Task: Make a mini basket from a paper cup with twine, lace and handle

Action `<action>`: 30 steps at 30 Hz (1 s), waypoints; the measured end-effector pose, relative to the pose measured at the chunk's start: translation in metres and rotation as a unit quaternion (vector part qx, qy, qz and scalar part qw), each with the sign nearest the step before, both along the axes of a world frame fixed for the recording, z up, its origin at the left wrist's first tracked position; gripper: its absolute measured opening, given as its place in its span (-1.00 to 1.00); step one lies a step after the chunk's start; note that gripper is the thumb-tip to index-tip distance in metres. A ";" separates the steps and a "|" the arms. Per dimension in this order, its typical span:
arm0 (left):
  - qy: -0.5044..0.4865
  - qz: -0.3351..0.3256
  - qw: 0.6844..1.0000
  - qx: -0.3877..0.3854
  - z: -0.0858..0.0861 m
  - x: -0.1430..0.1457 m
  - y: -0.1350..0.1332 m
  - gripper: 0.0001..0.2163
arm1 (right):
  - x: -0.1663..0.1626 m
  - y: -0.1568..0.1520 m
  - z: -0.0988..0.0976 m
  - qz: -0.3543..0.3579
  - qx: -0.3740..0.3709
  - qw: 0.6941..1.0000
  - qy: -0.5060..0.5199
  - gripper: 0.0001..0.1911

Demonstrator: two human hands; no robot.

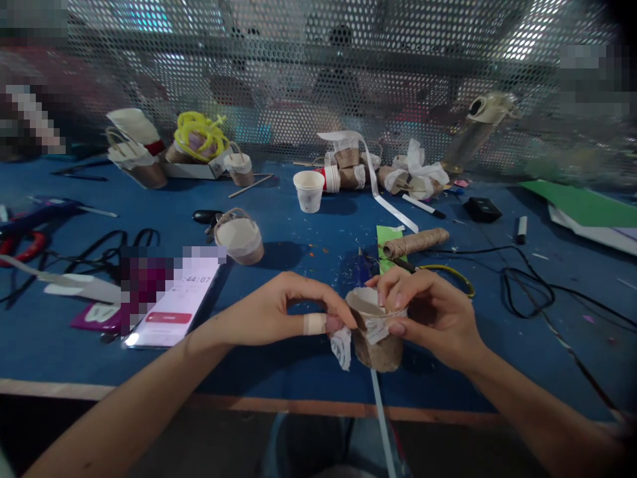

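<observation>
A small paper cup [379, 352] wrapped in brown, twine-like material stands upright near the table's front edge. White lace [377, 330] lies against its side just under the rim. My right hand [438, 315] grips the cup's right rim, fingers inside and thumb pressing the lace from outside. To the left of the cup, my left hand [303, 309] pinches a loose end of lace [341, 348] between thumb and forefinger; a bandage wraps the thumb. Below the cup, a narrow white strip [381, 411] hangs over the table edge.
Behind the hands lie a twine roll [418, 243] and green paper [391, 242]. A phone [174, 305] and a handled cup [239, 240] are at left. Farther back are a white cup [309, 192] and several wrapped cups [348, 174]. Black cable [527, 292] loops at right.
</observation>
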State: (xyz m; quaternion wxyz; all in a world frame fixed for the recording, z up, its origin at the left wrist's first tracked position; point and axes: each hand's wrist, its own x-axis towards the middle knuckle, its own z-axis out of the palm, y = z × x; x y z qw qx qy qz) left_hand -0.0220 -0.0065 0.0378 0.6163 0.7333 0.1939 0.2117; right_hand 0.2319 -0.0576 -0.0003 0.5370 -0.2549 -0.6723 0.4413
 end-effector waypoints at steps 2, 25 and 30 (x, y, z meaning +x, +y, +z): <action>-0.005 -0.030 0.999 0.019 0.001 -0.001 0.000 -0.85 | 0.000 0.000 -0.001 0.002 0.003 1.000 0.003 -0.73; -0.044 -0.029 0.989 0.141 -0.002 -0.001 -0.001 -0.85 | -0.001 -0.001 -0.001 0.004 0.013 1.000 -0.017 -0.71; -0.049 -0.011 0.982 0.180 -0.003 0.000 -0.002 -0.88 | -0.002 -0.001 -0.003 -0.007 0.021 0.999 -0.036 -0.70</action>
